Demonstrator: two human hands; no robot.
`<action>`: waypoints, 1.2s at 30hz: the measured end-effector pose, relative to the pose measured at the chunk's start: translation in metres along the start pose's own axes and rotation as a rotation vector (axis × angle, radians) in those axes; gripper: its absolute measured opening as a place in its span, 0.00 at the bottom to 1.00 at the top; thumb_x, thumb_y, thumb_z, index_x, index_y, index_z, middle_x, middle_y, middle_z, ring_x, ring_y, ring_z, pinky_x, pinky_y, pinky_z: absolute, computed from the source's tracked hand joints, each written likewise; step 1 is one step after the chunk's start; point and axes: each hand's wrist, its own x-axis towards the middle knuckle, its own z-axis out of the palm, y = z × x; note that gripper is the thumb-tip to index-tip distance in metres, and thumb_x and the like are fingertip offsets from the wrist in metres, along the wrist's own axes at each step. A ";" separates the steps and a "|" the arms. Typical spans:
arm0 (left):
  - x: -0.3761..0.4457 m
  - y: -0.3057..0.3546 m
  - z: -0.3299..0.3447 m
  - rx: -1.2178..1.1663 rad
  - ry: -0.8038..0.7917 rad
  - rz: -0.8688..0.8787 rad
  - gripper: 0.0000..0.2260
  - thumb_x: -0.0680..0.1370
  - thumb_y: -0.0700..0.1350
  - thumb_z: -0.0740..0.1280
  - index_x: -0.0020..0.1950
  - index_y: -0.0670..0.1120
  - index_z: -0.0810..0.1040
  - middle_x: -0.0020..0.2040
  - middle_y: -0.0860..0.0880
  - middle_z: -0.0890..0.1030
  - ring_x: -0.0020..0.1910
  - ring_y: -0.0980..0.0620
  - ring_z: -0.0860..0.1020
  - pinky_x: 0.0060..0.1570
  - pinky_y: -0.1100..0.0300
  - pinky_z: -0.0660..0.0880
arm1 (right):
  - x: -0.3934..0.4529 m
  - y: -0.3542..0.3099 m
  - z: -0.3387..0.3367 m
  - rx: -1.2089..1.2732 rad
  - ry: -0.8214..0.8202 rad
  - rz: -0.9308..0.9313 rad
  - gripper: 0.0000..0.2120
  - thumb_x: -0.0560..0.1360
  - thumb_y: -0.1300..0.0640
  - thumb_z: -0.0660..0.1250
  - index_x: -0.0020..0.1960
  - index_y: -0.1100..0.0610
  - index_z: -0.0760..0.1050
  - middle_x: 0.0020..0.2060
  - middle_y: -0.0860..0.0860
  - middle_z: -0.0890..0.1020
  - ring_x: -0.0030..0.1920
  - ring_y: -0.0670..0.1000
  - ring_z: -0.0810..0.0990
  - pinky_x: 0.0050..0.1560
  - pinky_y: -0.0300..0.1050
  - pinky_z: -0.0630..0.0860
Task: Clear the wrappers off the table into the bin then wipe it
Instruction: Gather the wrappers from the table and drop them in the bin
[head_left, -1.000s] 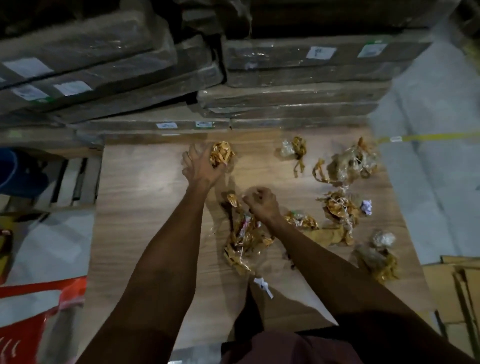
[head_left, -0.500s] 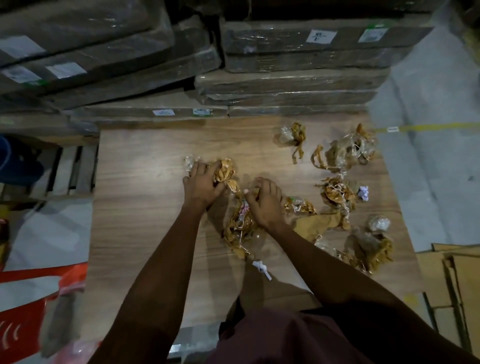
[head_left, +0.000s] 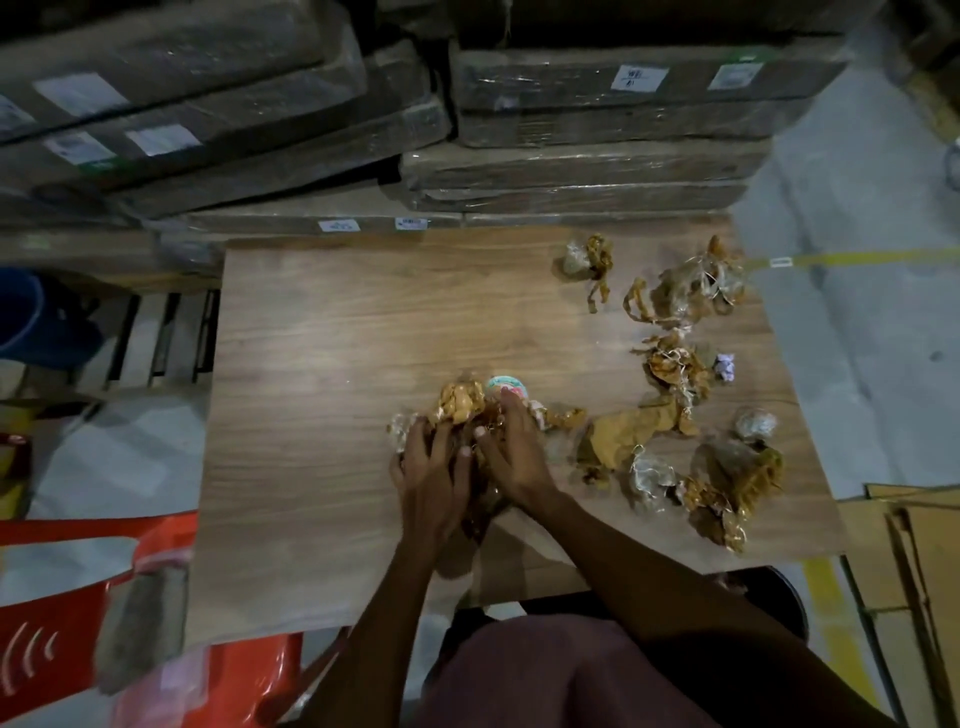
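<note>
Both hands meet at the centre of the frame over a bunch of crumpled wrappers (head_left: 462, 402) on the wooden table (head_left: 322, 415). The left hand (head_left: 431, 480) lies on the left side of the bunch with its fingers spread and bent down into the plastic, gathering it; the right hand (head_left: 511, 457) presses in from the right, fingers slightly curled over the same bunch, the two hands nearly touching at the fingertips. Just above the right hand's fingers a small round lid-like piece (head_left: 506, 387) with a pale green and pink face peeks out of the heap. More wrappers (head_left: 685, 291) lie scattered over the right part of the table, from the upper right down to the lower right edge, well apart from the hands; among them sits a small white and purple crumpled scrap (head_left: 725, 366). A blue bin (head_left: 31, 322) shows at the left edge of the frame, beyond the table. A red plastic chair (head_left: 62, 623) fills the lower left corner. Stacked flat cartons wrapped in film (head_left: 597, 114) run across the top of the frame behind the table.
</note>
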 end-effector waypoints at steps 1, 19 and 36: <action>-0.004 0.004 -0.001 -0.038 0.031 -0.024 0.23 0.83 0.58 0.50 0.71 0.50 0.73 0.75 0.42 0.69 0.74 0.42 0.68 0.69 0.39 0.64 | 0.002 -0.007 -0.002 0.051 0.037 -0.022 0.28 0.83 0.40 0.58 0.77 0.53 0.62 0.74 0.54 0.69 0.75 0.54 0.67 0.72 0.62 0.68; 0.022 -0.036 -0.020 -0.139 0.208 -0.090 0.23 0.73 0.60 0.65 0.63 0.48 0.77 0.73 0.43 0.68 0.74 0.41 0.64 0.70 0.41 0.61 | -0.064 0.028 -0.001 -0.380 0.043 0.171 0.56 0.66 0.16 0.52 0.83 0.49 0.49 0.83 0.50 0.43 0.82 0.54 0.39 0.79 0.66 0.41; 0.008 -0.026 0.021 -0.422 0.006 0.002 0.24 0.84 0.56 0.47 0.80 0.53 0.62 0.81 0.46 0.61 0.81 0.49 0.55 0.79 0.40 0.47 | -0.031 0.003 0.045 -0.381 0.069 0.060 0.38 0.80 0.34 0.47 0.82 0.56 0.55 0.82 0.56 0.57 0.82 0.54 0.51 0.77 0.60 0.49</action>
